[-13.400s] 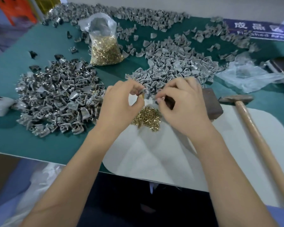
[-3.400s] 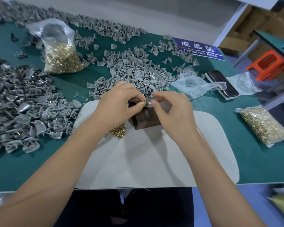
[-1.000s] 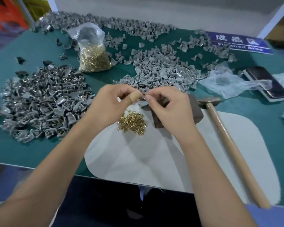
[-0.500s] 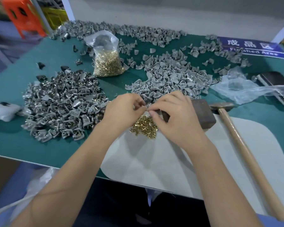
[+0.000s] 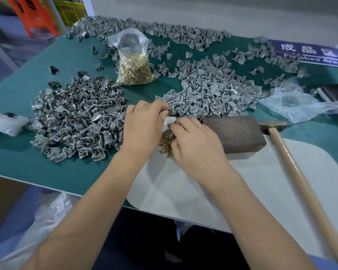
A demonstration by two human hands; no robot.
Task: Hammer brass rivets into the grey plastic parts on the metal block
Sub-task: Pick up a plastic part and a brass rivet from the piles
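My left hand (image 5: 142, 125) grips a small grey plastic part (image 5: 171, 112) at the near edge of the loose pile of grey parts (image 5: 209, 92). My right hand (image 5: 193, 141) lies over the small heap of brass rivets (image 5: 165, 143) on the white mat (image 5: 261, 182). Its fingers curl down into the heap, and whether they pinch a rivet is hidden. The brown metal block (image 5: 232, 133) sits just right of my right hand with nothing on top. The hammer (image 5: 304, 188) lies on the mat, its head (image 5: 272, 125) beside the block.
A big pile of darker grey parts with rivets (image 5: 76, 121) fills the left. A clear bag of rivets (image 5: 134, 67) stands behind it. At the right lie crumpled plastic (image 5: 297, 106), a phone (image 5: 336, 92) and a blue sign (image 5: 308, 52). The table edge runs close to my body.
My right hand has left the part and dropped onto the rivet heap. My left hand still holds the part and has shifted slightly away, toward the grey pile.
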